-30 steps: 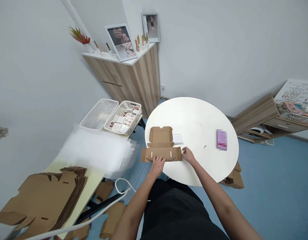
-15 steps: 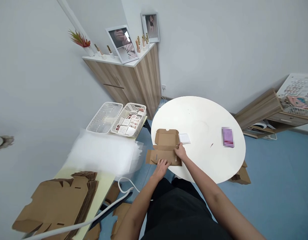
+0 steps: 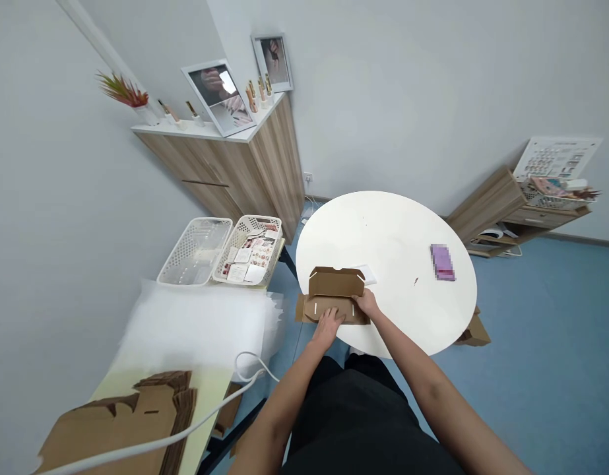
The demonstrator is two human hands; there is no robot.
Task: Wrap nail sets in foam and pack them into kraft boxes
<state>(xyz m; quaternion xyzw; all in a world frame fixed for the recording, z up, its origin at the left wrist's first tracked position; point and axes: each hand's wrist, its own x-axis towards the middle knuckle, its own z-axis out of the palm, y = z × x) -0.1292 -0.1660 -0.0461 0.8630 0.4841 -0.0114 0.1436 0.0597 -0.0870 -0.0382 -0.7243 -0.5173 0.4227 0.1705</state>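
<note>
One brown cardboard box (image 3: 334,297) sits at six o'clock on the round white counter (image 3: 403,244). Its sides are folded, but its lid stands up, not shut yet. The left hand (image 3: 328,328) lies open on it. The right hand (image 3: 367,303) touches its end; I cannot tell if it grips. Two plastic baskets (image 3: 195,251) sit at nine o'clock.

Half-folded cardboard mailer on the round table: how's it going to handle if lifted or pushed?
Likely light for its size: the brown cardboard mailer looks like thin corrugated board. Its folds, pressed by the left hand and right hand, may spring open if released. Its flat underside should slide on the white table, not roll.
</note>
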